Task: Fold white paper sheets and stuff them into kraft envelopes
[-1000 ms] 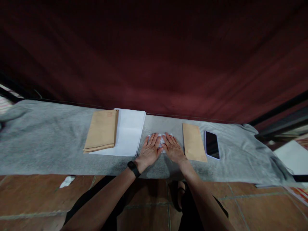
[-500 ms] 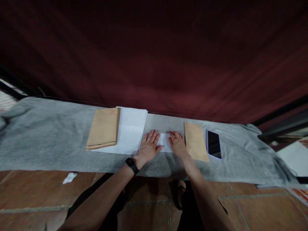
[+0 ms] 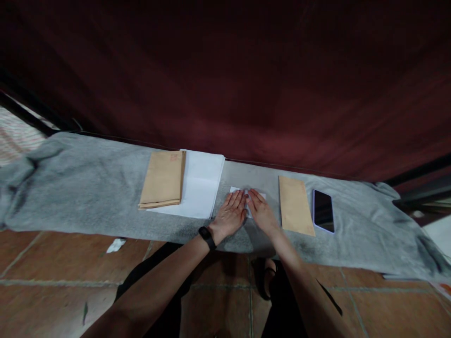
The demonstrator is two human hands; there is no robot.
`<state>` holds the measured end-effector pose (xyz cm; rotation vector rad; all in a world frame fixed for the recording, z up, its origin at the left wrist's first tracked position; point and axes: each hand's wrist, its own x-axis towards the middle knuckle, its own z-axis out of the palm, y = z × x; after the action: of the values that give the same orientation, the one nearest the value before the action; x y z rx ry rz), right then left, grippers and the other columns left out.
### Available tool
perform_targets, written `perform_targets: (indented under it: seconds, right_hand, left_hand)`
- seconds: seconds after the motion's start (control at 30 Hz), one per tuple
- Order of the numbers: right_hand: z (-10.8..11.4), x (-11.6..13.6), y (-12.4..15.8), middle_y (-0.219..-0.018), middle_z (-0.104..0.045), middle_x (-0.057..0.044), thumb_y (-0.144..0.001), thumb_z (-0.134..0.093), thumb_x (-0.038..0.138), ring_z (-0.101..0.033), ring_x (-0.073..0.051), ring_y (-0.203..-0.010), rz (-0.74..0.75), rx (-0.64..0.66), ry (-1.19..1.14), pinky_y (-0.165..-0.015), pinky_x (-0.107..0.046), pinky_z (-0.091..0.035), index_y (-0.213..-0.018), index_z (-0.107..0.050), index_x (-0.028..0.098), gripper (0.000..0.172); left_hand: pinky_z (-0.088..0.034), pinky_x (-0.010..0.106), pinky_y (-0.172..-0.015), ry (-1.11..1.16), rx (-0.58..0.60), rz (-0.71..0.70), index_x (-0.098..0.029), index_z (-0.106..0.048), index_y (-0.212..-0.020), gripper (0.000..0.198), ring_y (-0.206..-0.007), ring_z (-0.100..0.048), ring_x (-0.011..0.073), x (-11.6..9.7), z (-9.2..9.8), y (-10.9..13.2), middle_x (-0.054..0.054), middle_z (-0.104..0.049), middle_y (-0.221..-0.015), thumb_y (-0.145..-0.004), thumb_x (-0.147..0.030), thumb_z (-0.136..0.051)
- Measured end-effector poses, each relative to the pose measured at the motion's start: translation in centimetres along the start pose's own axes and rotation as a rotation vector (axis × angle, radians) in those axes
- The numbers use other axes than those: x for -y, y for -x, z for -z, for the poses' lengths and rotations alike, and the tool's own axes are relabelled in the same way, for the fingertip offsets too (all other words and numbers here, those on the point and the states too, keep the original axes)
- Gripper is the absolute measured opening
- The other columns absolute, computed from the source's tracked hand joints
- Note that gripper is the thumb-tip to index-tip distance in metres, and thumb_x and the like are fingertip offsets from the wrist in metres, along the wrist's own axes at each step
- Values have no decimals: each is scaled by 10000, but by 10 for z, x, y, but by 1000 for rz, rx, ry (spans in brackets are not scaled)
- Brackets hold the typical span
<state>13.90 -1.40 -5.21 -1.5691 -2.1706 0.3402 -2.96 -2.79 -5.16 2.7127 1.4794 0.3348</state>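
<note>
**Left hand [image 3: 230,215] and right hand [image 3: 260,213] flat on a small white folded paper [image 3: 235,190]**

Both hands lay open, palms down, side by side, pressing the paper at the middle of a grey cloth-covered bench [image 3: 88,188]. At 10 o'clock, a stack of tan paper envelopes [image 3: 164,178] rested on white paper sheets [image 3: 203,185]. At 3 o'clock lay a single tan envelope [image 3: 295,211], then a dark-screened phone [image 3: 323,211].

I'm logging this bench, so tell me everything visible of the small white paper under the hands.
The small white paper is thin and plain, lying flat on the grey cloth. Most of it is hidden: the left hand and right hand rest palm-down on it, side by side, fingers straight. Only its far edge and corners show beyond the hands. It sits between the stack of white sheets and the single brown envelope, touching neither. No print can be made out.
</note>
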Motion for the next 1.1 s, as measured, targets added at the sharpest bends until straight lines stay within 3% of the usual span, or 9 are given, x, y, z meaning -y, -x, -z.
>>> perform_targets:
  seconds: [0.2, 0.37, 0.7, 0.9, 1.1]
  right_hand:
    - [-9, 6, 16, -1617, -323, -108, -1054, -223, 452, -261, -207, -1508, 31, 109, 106, -1241, -437, -222, -1561, -305, 137, 603]
    - [-4, 1, 20, -1631, -285, -102, -1058, -228, 435, -213, -209, -1523, -4, 105, 215, -1237, -457, -202, -1573, -267, 146, 592]
    - [3, -7, 24, -1628, -290, -129, -1048, -283, 388, -244, -242, -1510, -47, 77, 313, -1218, -470, -230, -1562, -285, 113, 584]
    - [5, -14, 27, -1631, -281, -141, -1036, -318, 374, -253, -262, -1503, -50, 63, 327, -1205, -498, -252, -1584, -209, 115, 616]
    - [6, -17, 29, -1622, -295, -157, -1042, -289, 411, -293, -282, -1488, -86, 44, 321, -1195, -498, -270, -1572, -253, 102, 615]
  left_hand:
    - [-127, 428, -1257, -16, 16, 24, -63, -295, -1545, 573, -1523, -209, 219, 0, 0, 1, 143, -306, -1619, -1005, -254, -287]
    - [-128, 453, -1253, -4, 5, 40, -83, -323, -1537, 573, -1521, -215, 246, 0, 2, 2, 141, -312, -1617, -1024, -336, -294]
    - [-133, 475, -1241, 11, -8, 94, -105, -306, -1547, 650, -1526, -196, 281, 1, 5, 6, 166, -266, -1630, -1012, -470, -349]
    - [-143, 511, -1232, 8, -11, 178, -93, -309, -1544, 738, -1525, -185, 316, 3, 5, 8, 181, -277, -1624, -980, -564, -382]
    - [-169, 479, -1235, 3, 0, 193, -70, -296, -1545, 681, -1518, -220, 285, 10, 8, 10, 167, -299, -1617, -1003, -482, -333]
